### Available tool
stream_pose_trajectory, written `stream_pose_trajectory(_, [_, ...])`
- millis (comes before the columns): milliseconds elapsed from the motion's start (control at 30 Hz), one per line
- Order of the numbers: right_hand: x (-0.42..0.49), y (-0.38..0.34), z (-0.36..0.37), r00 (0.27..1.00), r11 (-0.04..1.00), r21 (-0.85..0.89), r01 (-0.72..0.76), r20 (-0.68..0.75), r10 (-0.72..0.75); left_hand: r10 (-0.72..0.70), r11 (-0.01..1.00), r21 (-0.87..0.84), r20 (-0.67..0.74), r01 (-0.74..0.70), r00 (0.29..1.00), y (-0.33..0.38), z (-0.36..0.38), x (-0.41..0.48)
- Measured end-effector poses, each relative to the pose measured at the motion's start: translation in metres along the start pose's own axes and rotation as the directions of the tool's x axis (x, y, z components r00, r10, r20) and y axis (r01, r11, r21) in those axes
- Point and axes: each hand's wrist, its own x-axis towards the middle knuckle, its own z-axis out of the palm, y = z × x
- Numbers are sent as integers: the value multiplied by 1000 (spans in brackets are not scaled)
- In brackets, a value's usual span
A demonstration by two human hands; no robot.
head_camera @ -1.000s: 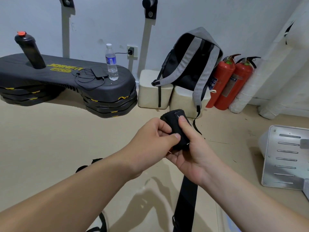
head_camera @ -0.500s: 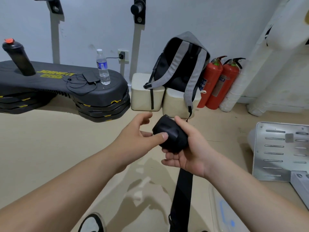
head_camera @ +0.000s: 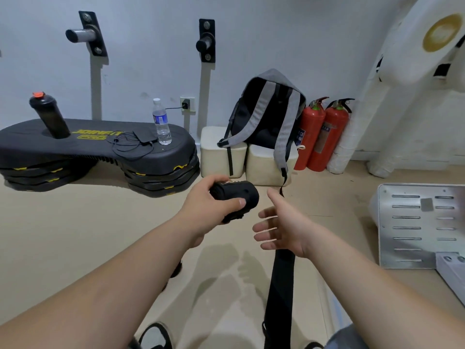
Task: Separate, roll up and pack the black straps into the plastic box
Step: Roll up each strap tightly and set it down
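Above the floor [head_camera: 63,235], out in front of you, your left hand [head_camera: 206,210] grips the rolled strap [head_camera: 236,197], fingers curled over its top and thumb pressed across its near side. Your right hand [head_camera: 284,227] hangs just beside the rolled strap without touching it, palm turned toward it, fingers straight and spread, holding nothing. Beneath that hand a flat loose strap [head_camera: 279,298] runs down to the bottom edge, and a backpack [head_camera: 251,109] sits by the wall behind.

Yellow "JOINFIT PRO" lettering stands on the black step platform [head_camera: 100,147].
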Motion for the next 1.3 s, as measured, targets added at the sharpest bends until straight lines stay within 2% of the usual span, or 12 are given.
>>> stream_pose_trajectory(133, [-11, -3, 21, 997, 995, 67, 74, -36, -72, 15, 1000, -16, 5, -15, 1000, 7, 1, 3])
stream_pose_trajectory(233, [-13, -5, 46, 991, 987, 93, 132, -30, -130, 29, 996, 84, 62, -34, 998, 13, -11, 10])
stream_pose_trajectory(400, [19, 1, 79, 995, 974, -217, 59, 89, -40, -61, 991, 124, 48, 55, 997, -17, -55, 33])
stream_pose_trajectory(567, [88, 20, 112, 986, 813, -582, 34, 152, 68, -176, 967, 184, -5, 174, 984, -107, -78, 63])
stream_pose_trajectory(667, [134, 47, 130, 978, 792, -610, -11, 160, 137, -219, 932, 295, -11, 213, 976, -163, -84, 83])
stream_pose_trajectory(767, [171, 79, 146, 965, 788, -614, -51, 173, 198, -214, 882, 432, 17, 186, 977, -215, -87, 104])
stream_pose_trajectory(833, [191, 99, 152, 950, 787, -611, -89, 185, 250, -200, 801, 582, 37, 141, 979, -251, -87, 113])
stream_pose_trajectory(967, [217, 133, 158, 935, 784, -603, -147, 174, 309, -267, 532, 847, 171, -3, 948, -323, -83, 111])
stream_pose_trajectory(1067, [227, 151, 163, 944, 808, -573, -139, 171, 283, -357, 284, 954, 200, -98, 913, -353, -86, 106])
stream_pose_trajectory(1133, [229, 158, 165, 945, 821, -558, -123, 186, 268, -377, 161, 979, 179, -125, 909, -362, -89, 104])
stream_pose_trajectory(1200, [227, 162, 164, 944, 828, -551, -107, 204, 259, -397, 78, 986, 167, -148, 903, -366, -91, 103])
stream_pose_trajectory(1300, [224, 164, 152, 951, 836, -538, -109, 188, 245, -411, 63, 985, 170, -159, 896, -353, -86, 103])
